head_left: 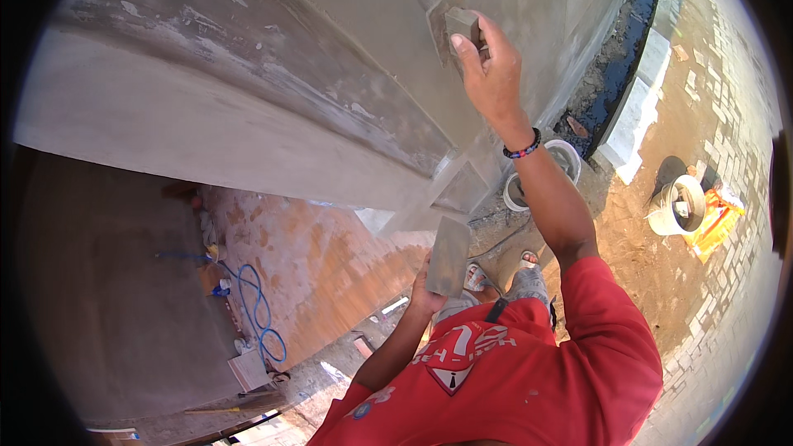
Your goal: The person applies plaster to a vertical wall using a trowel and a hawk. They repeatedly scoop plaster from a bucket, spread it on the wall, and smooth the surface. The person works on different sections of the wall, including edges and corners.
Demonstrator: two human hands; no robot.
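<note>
My right hand (497, 74) is raised to the grey plastered wall (355, 0), with fingers and thumb closed round the block handle of a plastering trowel (438, 23). The trowel's thin plate appears to lie flat on the wall face. Low in front of my body, my left hand (424, 293) grips a second plastering trowel (450, 256) with a grey rectangular blade facing up. Its handle is hidden beneath the blade. Damp, darker plaster and pale smears show along the recessed band (248, 58) of the wall.
White buckets (563, 157) stand by the wall's foot beside my feet. A dark water-filled drain (632, 41) runs along the right. Further right are another bucket (677, 205), an orange sack (717, 227) and paving blocks (702, 306). A blue hose (258, 306) lies coiled at left.
</note>
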